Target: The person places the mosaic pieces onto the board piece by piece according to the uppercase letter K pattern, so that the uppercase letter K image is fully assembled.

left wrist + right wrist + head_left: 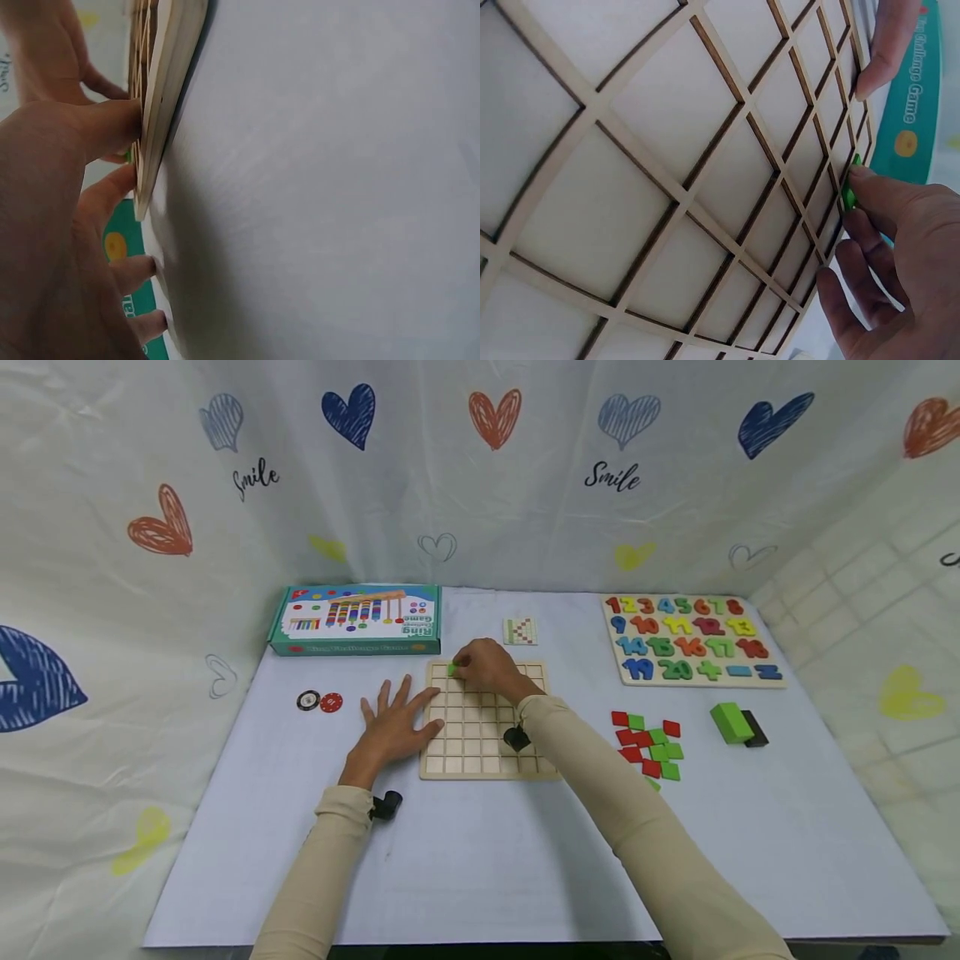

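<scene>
A wooden grid board (461, 768) with square cells lies flat on the table. My right hand (487, 667) reaches over its far edge and pinches a green square tile (850, 191) between thumb and fingertips, down at a cell near the far left corner. In the right wrist view the tile stands tilted against the grid. My left hand (395, 727) is spread at the board's left side, its thumb and index finger touching the edge; the other fingertips (154, 321) rest on the table. Several red and green tiles (658, 752) lie loose right of the board.
A small pattern card (520, 631) lies behind the board. At back left is a green game box (356, 620), with black and red round chips (331, 702) before it. A number puzzle board (690, 639) stands back right, near green (731, 723) and black blocks (756, 729).
</scene>
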`<state>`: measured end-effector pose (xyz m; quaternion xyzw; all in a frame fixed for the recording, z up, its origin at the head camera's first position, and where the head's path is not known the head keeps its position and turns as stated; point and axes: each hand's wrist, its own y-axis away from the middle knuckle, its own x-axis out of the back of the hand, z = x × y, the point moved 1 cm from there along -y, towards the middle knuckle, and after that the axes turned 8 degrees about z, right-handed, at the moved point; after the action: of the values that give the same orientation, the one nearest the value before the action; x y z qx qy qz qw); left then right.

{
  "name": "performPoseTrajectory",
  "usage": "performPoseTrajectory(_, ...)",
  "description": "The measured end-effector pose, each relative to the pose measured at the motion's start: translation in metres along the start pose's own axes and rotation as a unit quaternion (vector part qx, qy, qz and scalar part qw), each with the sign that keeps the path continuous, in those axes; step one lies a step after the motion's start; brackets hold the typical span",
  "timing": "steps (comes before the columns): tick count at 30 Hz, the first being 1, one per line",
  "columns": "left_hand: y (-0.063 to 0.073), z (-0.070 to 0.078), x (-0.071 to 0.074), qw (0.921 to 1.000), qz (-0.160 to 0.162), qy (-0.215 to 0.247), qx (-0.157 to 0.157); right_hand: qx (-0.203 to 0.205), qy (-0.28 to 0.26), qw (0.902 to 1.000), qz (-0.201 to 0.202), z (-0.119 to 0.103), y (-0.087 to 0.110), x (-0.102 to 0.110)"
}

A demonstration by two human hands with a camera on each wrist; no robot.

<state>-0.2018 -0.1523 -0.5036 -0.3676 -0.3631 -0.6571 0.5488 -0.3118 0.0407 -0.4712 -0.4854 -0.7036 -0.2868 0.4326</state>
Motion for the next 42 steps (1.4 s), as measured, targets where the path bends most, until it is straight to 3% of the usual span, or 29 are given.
performPoseTrajectory(12,0.000,0.005,0.004,0.9999,-0.012,0.008,0.009,0.040,-0.050,0.9979,0.003,0.024,0.020,0.022)
performPoseTrajectory(23,-0.001,-0.005,0.023,0.9982,-0.052,0.020,0.023,0.081,-0.024,0.9963,-0.016,0.070,0.055,0.079)
performPoseTrajectory(31,0.002,-0.009,0.029,0.9977,-0.060,0.022,0.024,0.013,0.028,0.9979,-0.057,0.117,0.097,0.115)
performPoseTrajectory(38,0.003,-0.006,0.027,0.9982,-0.056,0.015,0.017,-0.060,0.066,0.9894,-0.115,0.154,0.143,0.144)
performPoseTrajectory(42,0.002,-0.003,0.026,0.9986,-0.050,0.006,0.012,-0.077,0.082,0.9849,-0.132,0.169,0.165,0.153)
